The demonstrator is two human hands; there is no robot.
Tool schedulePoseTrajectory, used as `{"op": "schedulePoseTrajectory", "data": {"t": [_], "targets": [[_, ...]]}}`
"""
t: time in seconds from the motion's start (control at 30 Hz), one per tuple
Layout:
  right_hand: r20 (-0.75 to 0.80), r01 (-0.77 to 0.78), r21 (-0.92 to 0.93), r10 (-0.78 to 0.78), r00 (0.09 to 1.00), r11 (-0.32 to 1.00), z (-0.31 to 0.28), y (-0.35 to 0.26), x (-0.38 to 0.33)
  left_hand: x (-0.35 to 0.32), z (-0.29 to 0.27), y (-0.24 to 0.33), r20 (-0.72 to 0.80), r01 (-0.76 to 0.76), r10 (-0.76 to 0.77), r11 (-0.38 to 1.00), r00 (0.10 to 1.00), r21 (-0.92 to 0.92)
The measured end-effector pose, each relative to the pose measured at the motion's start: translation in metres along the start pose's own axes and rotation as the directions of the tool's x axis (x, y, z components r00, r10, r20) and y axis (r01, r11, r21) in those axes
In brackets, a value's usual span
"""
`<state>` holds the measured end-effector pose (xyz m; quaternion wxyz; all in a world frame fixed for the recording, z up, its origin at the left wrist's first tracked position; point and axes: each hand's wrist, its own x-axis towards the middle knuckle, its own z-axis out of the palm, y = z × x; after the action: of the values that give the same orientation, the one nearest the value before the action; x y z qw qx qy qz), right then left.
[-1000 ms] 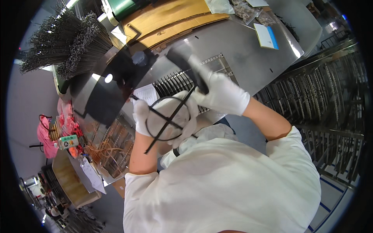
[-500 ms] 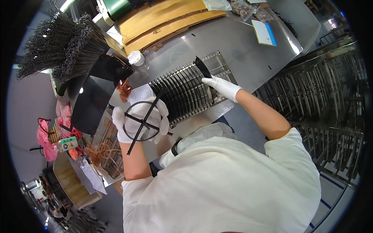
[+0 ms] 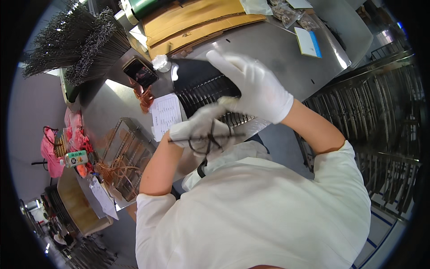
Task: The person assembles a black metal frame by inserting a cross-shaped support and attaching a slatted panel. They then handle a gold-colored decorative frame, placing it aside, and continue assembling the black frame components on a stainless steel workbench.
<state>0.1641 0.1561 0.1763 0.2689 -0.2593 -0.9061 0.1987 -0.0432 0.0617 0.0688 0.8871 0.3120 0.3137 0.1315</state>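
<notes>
My left hand (image 3: 186,130), in a white glove, is at the near edge of the metal table, holding a black ring with crossed bars (image 3: 210,140); both are smeared by motion. My right hand (image 3: 262,89), also gloved, is above the right part of a slotted metal rack (image 3: 242,119), with fingers stretched and apart. Below its fingertips lies a flat, glossy black sheet (image 3: 192,74) that covers the far part of the rack; whether they touch it I cannot tell. Several thin black pieces (image 3: 201,96) stand in a row in the rack.
Left of the rack are a printed paper sheet (image 3: 165,114), a phone (image 3: 140,71) and a copper-coloured bundle (image 3: 144,98). Large bundles of black wire (image 3: 85,49) stand at the far left. Cardboard (image 3: 192,27) and a notepad (image 3: 307,42) lie farther back. Metal racks (image 3: 371,112) stand at the right.
My left hand has moved right with the ring, which is now seen tilted. My right hand has come up and left. The black sheet has shifted from the left side onto the rack, uncovering the phone.
</notes>
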Motion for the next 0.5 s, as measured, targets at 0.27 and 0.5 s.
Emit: {"op": "schedulePoseTrajectory", "data": {"t": [0.27, 0.5], "targets": [[0.473, -0.675, 0.682, 0.536, 0.7, 0.281, -0.009, 0.059, -0.037, -0.094, 0.023, 0.049, -0.342, -0.317, 0.469, 0.852, 0.814, 0.416], [0.521, -0.781, 0.514, 0.594, 0.613, 0.355, 0.066, 0.121, -0.074, -0.188, 0.025, 0.121, -0.204, -0.848, 0.824, -0.511, -0.529, 0.14]]}}
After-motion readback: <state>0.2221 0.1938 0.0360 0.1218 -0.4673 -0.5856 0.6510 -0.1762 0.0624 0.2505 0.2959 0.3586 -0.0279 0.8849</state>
